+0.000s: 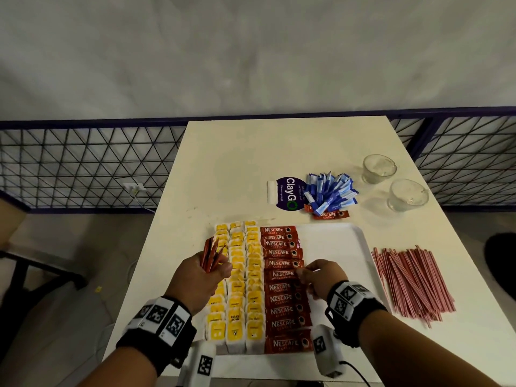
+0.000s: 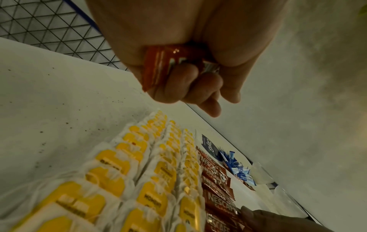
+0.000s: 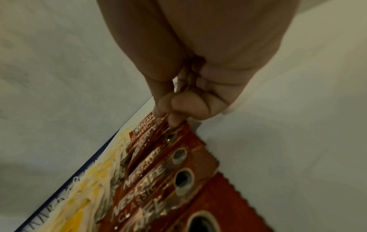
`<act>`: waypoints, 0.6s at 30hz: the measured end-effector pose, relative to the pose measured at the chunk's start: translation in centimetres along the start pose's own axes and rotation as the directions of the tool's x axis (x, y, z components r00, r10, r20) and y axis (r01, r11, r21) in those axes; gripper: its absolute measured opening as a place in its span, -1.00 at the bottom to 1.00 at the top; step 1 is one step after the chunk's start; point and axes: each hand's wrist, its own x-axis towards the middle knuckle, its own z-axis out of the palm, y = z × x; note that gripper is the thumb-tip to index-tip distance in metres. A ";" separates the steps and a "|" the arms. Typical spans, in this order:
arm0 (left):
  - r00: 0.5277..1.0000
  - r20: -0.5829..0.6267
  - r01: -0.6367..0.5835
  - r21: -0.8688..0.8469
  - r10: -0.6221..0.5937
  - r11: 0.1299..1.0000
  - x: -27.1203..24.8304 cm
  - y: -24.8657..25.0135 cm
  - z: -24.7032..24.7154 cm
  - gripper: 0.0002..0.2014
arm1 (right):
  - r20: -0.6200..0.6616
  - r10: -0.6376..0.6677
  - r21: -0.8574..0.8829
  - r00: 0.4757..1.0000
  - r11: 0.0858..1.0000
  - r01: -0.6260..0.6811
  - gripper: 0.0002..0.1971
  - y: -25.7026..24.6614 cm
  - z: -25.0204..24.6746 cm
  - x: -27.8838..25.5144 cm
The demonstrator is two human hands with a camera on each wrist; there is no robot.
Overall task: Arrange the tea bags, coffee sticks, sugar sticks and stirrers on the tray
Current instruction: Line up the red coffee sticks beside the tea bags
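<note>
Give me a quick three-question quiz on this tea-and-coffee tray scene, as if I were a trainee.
1. True or false: the red-striped stirrers already lie on the white tray.
2. What does the left hand hold?
A. blue sugar sticks
B. a bunch of red coffee sticks
C. a glass cup
3. Fill in: the right hand pinches a Nescafe stick in the red column beside the ____ tea bags.

Key
1. False; they lie on the table, to the right of the tray.
2. B
3. yellow
</note>
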 end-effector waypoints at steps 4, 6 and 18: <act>1.000 -0.006 -0.001 0.017 0.001 1.000 -0.2 -0.2 -0.5 -0.93 | -0.101 -0.018 -0.223 0.995 0.975 -0.005 -0.66 0.0 0.2 0.2; 1.000 -0.009 -0.004 0.039 0.005 0.999 -0.2 -0.2 -0.7 -0.93 | -0.112 -0.030 -0.256 0.993 0.967 0.001 -0.65 -0.3 0.3 0.0; 1.000 0.007 -0.011 0.084 0.011 0.996 -0.2 -0.5 -1.0 -0.91 | -0.172 -0.085 -0.334 0.981 0.942 0.023 -0.68 -0.9 0.7 -0.3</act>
